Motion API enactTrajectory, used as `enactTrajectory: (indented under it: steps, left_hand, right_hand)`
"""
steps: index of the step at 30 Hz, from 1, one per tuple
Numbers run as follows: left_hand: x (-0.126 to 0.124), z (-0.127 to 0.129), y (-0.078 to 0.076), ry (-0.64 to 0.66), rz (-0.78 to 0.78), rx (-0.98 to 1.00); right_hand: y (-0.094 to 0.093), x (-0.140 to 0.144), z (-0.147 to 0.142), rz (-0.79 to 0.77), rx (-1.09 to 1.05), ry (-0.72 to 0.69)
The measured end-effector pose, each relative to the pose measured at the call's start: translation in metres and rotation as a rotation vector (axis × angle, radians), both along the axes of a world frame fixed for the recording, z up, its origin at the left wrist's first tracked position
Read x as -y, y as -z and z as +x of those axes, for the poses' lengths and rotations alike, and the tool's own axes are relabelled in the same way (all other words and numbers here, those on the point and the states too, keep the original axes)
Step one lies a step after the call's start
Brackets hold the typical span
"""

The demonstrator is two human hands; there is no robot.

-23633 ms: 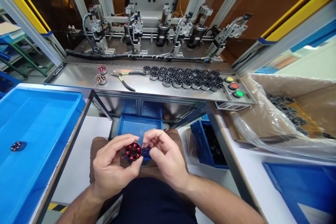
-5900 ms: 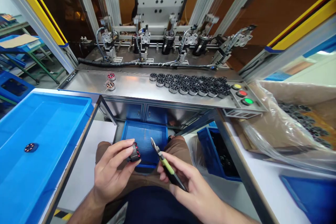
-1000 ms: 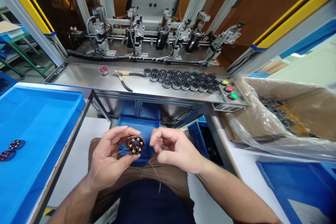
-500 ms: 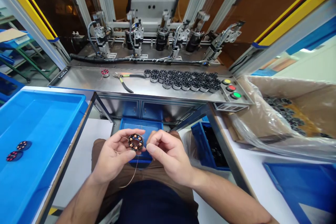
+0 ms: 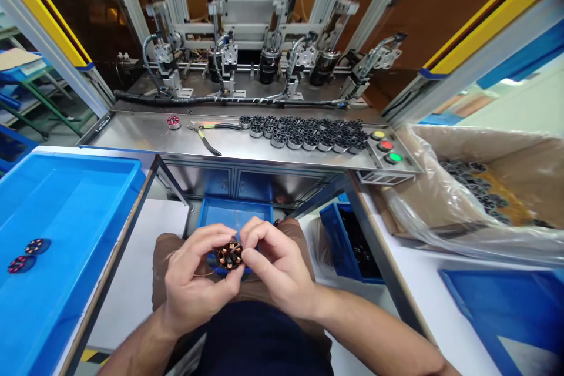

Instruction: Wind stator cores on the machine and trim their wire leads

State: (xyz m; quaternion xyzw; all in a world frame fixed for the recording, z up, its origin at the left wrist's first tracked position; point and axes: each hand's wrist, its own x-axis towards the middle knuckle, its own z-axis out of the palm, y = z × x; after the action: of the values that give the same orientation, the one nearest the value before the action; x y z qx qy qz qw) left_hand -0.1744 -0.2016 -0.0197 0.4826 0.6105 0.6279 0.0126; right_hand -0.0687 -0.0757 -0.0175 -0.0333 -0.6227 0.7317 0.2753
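My left hand [image 5: 198, 273] is closed around a motor stator [image 5: 230, 255], a small dark ring with copper windings, held over my lap. Its face is tilted up toward me. A thin copper wire [image 5: 202, 274] trails from it by the left fingers. My right hand [image 5: 277, 258] is pinched, thumb against forefinger, at the stator's right edge; whatever lies between those fingertips is too small to make out. Ahead on the metal ledge lie side cutters [image 5: 209, 135] with black and yellow handles, and a stator with red windings [image 5: 173, 122].
Several black stators [image 5: 308, 132] stand in rows on the ledge, beside yellow, red and green buttons [image 5: 386, 145]. A machine with clamps [image 5: 269, 64] rises behind. At left, a blue tray [image 5: 79, 188] holds two stators; a plastic-lined carton [image 5: 414, 188] stands right.
The stator has moved slightly down and turned in my left hand. My right hand has come in from beside it to its edge. The hanging wire no longer shows below it.
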Motion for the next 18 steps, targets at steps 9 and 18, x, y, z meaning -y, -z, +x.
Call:
enactTrajectory:
  steps: [9,18]
  left_hand:
    - [0.0,-0.001,-0.004,-0.006,0.003,0.007]
    - [0.001,0.001,-0.005,-0.021,-0.043,0.004]
  right_hand:
    - [0.007,0.006,0.0,-0.043,0.016,0.104]
    - [-0.009,0.003,-0.008,-0.096,0.074,0.214]
